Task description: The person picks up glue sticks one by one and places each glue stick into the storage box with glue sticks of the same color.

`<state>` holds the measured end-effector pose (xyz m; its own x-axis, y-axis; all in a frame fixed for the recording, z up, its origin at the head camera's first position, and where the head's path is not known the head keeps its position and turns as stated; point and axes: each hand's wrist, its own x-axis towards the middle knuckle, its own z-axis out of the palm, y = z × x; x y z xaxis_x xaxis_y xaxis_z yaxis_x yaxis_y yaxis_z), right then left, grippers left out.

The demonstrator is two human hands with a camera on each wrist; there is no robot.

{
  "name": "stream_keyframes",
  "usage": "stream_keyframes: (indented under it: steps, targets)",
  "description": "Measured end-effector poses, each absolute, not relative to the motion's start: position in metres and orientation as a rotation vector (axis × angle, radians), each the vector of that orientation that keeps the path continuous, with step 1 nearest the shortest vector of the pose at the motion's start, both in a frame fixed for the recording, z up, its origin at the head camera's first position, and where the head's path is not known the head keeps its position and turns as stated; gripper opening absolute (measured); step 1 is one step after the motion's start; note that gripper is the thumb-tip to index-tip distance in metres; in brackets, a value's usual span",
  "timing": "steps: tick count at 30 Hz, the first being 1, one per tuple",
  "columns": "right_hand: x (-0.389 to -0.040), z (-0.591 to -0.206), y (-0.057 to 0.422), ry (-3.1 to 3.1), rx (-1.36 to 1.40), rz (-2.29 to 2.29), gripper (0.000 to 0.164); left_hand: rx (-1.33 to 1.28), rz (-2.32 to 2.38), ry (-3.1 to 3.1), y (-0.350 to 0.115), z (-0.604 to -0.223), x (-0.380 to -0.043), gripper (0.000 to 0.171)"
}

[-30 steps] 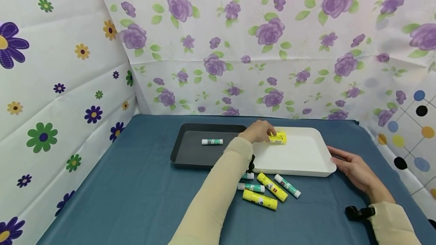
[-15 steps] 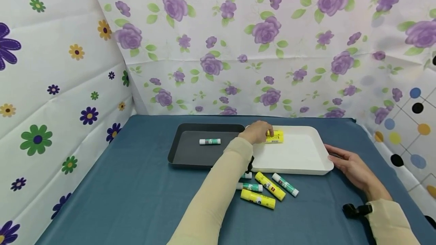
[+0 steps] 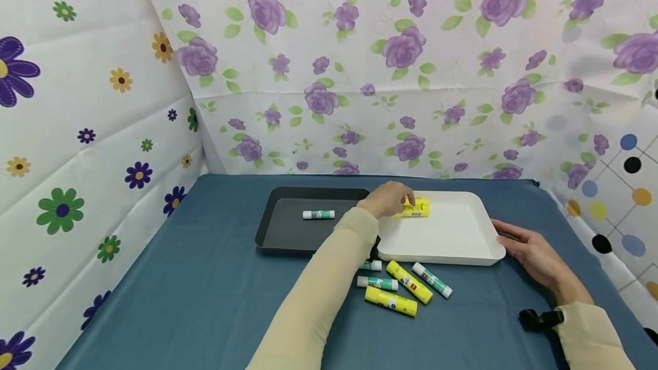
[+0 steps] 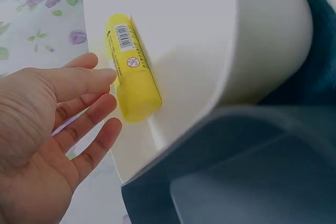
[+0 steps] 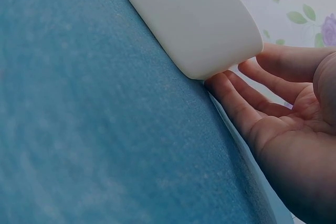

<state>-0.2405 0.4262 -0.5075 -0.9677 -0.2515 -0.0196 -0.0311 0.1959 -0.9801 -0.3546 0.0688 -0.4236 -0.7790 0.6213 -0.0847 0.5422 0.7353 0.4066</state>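
Note:
A yellow glue stick with a barcode lies in the white tray, near its back left. My left hand reaches over the seam between the two trays. In the left wrist view its thumb tip is right at the side of this stick, and the fingers are loosely bent beside it, not wrapped round it. My right hand is at the right end of the white tray. Seen from the right wrist, its extended fingers touch the tray's corner and lower edge.
The dark grey tray adjoins on the left, with a green-and-white glue stick in it. In front of the trays lie two yellow glue sticks and several green-and-white ones on the blue cloth. Patterned sheets stand behind and at the sides.
The head view has shifted slightly. Both hands and the glue sticks stay in nearly the same places.

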Motion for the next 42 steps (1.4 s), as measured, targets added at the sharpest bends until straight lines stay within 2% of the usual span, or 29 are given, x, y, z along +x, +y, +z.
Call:
stream_keyframes:
  steps: [14,25,42]
  targets:
    - [-0.241,-0.507,0.427,2.304,-0.27,-1.847,0.065,0.971,0.807,2.642,0.052,-0.42,-0.351,0.025]
    - [-0.241,-0.508,0.429,2.311,-0.248,-1.823,0.067,0.914,0.965,2.586,0.027,-0.419,-0.342,0.025]
    - [-0.243,-0.51,0.43,2.28,-0.259,-1.875,0.066,1.131,1.078,2.536,-0.028,-0.417,-0.292,0.023]
